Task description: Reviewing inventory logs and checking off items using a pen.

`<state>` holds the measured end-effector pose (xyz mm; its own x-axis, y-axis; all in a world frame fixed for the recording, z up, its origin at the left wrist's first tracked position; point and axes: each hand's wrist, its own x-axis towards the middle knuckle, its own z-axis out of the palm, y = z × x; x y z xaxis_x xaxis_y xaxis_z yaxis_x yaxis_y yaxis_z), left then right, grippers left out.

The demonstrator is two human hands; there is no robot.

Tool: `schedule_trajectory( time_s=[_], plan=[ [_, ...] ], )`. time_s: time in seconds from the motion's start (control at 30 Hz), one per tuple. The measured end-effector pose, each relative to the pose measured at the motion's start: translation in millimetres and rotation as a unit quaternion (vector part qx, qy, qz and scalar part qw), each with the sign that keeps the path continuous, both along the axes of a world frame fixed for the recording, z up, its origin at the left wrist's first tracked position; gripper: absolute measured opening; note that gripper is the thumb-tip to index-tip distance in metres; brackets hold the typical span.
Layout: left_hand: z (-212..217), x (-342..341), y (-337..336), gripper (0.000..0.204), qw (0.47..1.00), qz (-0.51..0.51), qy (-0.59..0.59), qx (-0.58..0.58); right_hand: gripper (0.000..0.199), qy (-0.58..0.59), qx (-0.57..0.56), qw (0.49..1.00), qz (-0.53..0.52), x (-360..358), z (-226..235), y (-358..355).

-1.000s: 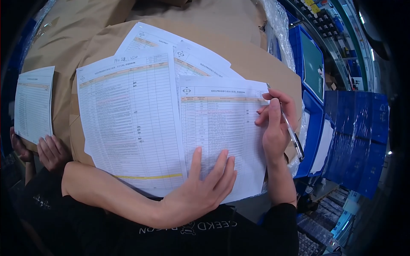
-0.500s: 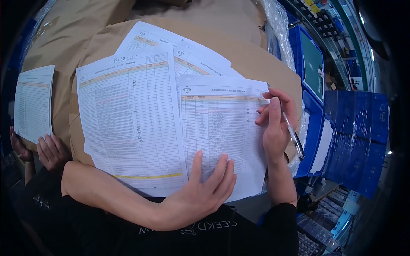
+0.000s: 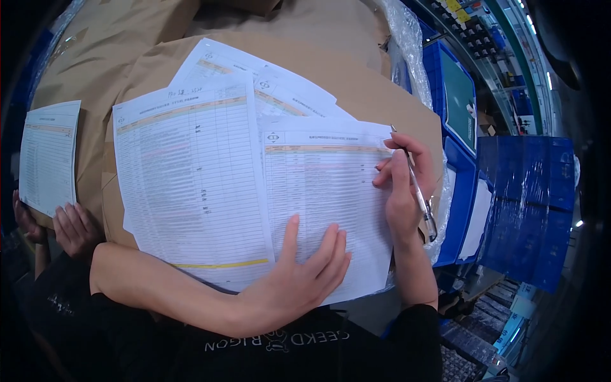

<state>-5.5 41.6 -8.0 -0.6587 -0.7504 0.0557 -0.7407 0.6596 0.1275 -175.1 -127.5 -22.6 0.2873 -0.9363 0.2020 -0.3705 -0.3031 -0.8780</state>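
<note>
Far left of the front sheet [image 3: 324, 191], another person's hands [image 3: 75, 229] hold a smaller printed sheet [image 3: 51, 153] by its lower end. Moving right, a marked sheet [image 3: 184, 165] lies just left of the front sheet, and partly covered pages [image 3: 223, 57] fan out behind it, all on brown covering [image 3: 375, 89]. Here's the left hand [image 3: 305, 274], palm down on the front sheet's lower part, fingers loosely spread, this grip holding nothing. Those fingertips sit slightly higher on the page than half a second ago, so it looks a small readjustment, the page still steadied. At the front sheet's upper right edge, the right hand [image 3: 402, 191] has its grip closed around a pen [image 3: 421, 197], slanting down past the wrist; no fresh mark that I can make out. Farther right of the front sheet stand blue bins [image 3: 459, 169].
</note>
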Motion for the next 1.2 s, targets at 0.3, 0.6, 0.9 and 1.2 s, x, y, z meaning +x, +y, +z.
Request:
schedule_trajectory(
  time_s=[0.3, 0.6, 0.9, 1.2],
  plan=[
    [-1.0, -1.6, 0.1, 0.053, 1.000, 0.007, -0.006, -0.009, 0.028, 0.028, 0.006, 0.995, 0.096, -22.9, 37.3, 25.6],
    [-11.3, -5.4, 5.3, 0.050, 0.998, 0.043, -0.007, -0.053, 0.013, -0.056, 0.119, 0.991, -0.030, -21.9, 2.6, 50.4],
    [-12.5, -3.2, 2.7, 0.046, 0.991, 0.050, 0.094, -0.083, 0.016, -0.081, 0.046, 0.995, 0.033, -30.1, -6.6, 41.5],
    [-11.4, -2.2, 5.6, 0.051, 0.995, 0.048, 0.067, -0.061, 0.018, -0.090, 0.041, 0.995, 0.017, -28.9, -10.6, 42.3]
  ],
)
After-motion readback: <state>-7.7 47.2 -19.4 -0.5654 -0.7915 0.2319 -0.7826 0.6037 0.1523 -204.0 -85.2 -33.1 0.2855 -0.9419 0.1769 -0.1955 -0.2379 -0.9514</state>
